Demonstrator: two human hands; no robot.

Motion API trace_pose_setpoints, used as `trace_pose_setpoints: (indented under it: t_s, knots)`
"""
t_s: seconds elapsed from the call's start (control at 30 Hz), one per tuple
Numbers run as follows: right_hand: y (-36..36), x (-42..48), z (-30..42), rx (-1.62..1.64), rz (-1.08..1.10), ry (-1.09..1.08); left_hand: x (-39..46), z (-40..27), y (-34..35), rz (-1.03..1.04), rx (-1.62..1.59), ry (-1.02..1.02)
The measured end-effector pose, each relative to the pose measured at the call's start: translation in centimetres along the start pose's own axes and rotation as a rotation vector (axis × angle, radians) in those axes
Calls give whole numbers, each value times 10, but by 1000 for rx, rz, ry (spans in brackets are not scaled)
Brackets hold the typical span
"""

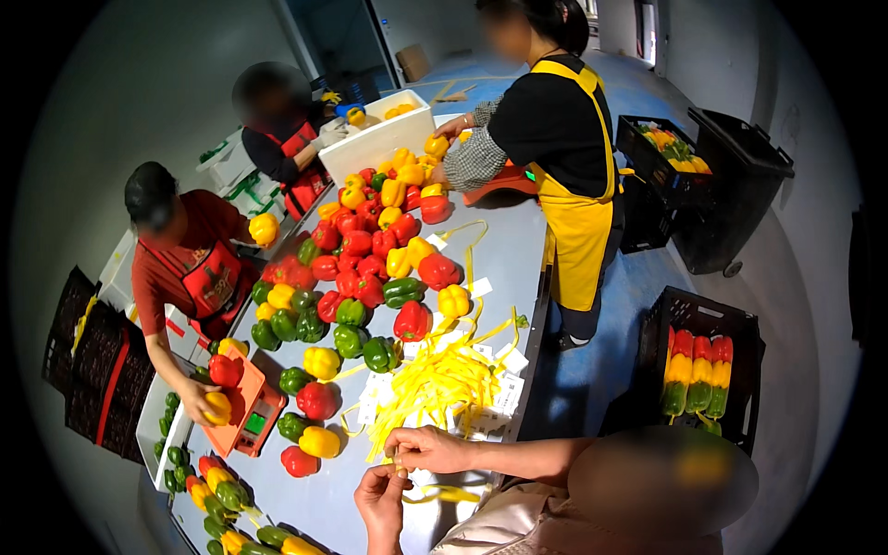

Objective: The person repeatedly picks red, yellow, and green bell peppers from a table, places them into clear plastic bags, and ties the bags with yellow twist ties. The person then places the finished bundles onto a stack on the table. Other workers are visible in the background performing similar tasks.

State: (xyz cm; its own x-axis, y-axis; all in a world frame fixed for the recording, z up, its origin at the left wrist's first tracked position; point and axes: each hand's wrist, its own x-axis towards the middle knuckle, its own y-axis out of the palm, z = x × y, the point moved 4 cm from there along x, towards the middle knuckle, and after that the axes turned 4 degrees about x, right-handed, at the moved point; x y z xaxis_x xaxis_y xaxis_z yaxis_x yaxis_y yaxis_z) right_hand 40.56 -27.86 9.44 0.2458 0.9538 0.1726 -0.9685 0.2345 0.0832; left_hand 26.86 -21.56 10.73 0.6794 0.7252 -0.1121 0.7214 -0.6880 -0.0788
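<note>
My right hand and my left hand are close together over the table's near part, fingertips pinched on a small piece of yellow strip, mostly hidden by the fingers. Another yellow strip lies just beyond them on the tabletop. Beside my right hand is a heap of yellow strips with white printed labels around and under it. Loose peppers lie near the heap, among them a yellow pepper, a red pepper and a green pepper.
A large pile of peppers covers the table's middle. At left, a co-worker's hand holds a yellow pepper beside an orange scale. Two more co-workers stand at a white foam box. A black crate holds bundled peppers.
</note>
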Motion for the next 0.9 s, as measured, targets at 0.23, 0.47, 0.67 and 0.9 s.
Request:
trace_pose_setpoints:
  t_s: [0.23,0.47,0.67,0.9]
  knots:
    - [27,-6,-9,-8,69,19,-10,15,-25,-152,-521,-61]
    - [46,11,-5,33,59,47,-18,19,-42,-165,-334,-12]
    - [55,21,-15,168,78,263,-17,28,-53,-139,-556,-33]
    - [46,26,-23,-118,84,168,-13,32,-66,-100,-654,17]
